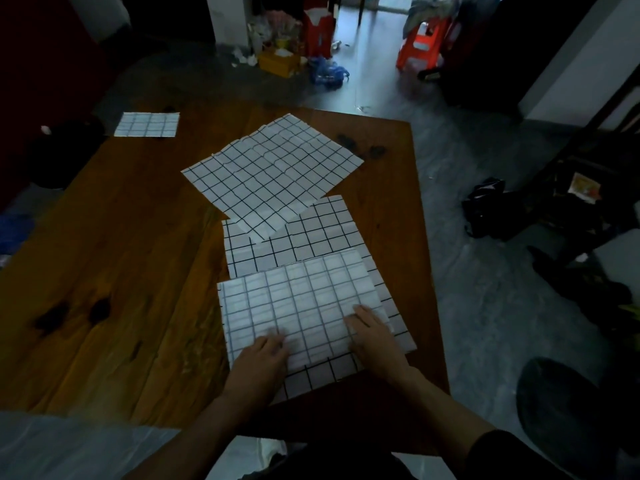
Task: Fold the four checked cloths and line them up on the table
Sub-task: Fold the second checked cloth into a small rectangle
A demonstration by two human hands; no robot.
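Near the table's front edge lies a white checked cloth (298, 303) folded over on itself, its pale underside facing up. My left hand (265, 355) rests flat on its near left part and my right hand (372, 336) presses its near right part, fingers straight. Under it lies a second cloth (311, 233), spread flat with bold black lines. A third cloth (273, 173) lies unfolded and turned diagonally beyond that, overlapping its far edge. A small folded cloth (147, 124) sits at the table's far left corner.
The brown wooden table (114, 271) has dark knots at the left. Its right edge runs close beside the cloths. On the floor beyond are a yellow box (278, 62), a red stool (420, 46) and a black bag (485, 207).
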